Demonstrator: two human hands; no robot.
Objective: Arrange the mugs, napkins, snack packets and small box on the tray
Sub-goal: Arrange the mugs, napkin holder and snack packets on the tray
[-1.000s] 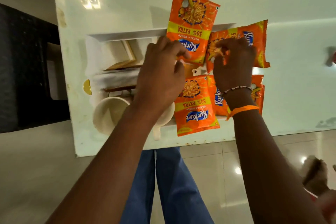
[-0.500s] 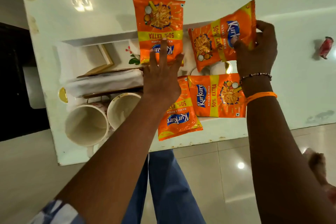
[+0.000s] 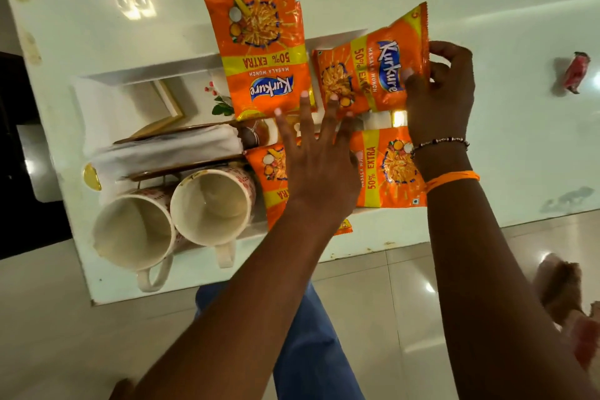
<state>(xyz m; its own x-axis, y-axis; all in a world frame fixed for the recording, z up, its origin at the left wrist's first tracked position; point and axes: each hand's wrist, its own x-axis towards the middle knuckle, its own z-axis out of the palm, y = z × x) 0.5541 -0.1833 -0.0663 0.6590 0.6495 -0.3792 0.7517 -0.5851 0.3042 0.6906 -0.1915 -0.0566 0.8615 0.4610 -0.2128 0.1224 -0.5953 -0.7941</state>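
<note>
Left hand (image 3: 316,169) spread flat, fingers splayed over near-left snack packet (image 3: 274,178). Right hand (image 3: 438,97) pinching far-right packet (image 3: 367,75) by its edge, tilted above white tray (image 3: 146,75). Two mugs (image 3: 212,204) on tray's near-left.

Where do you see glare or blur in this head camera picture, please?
In the head view, lamp glare sits on the glossy white table at the far left and on the floor tiles; the far packet prints stay sharp and readable; the red wrapper at the right edge looks soft; the wide lens bends the table edges.
</note>
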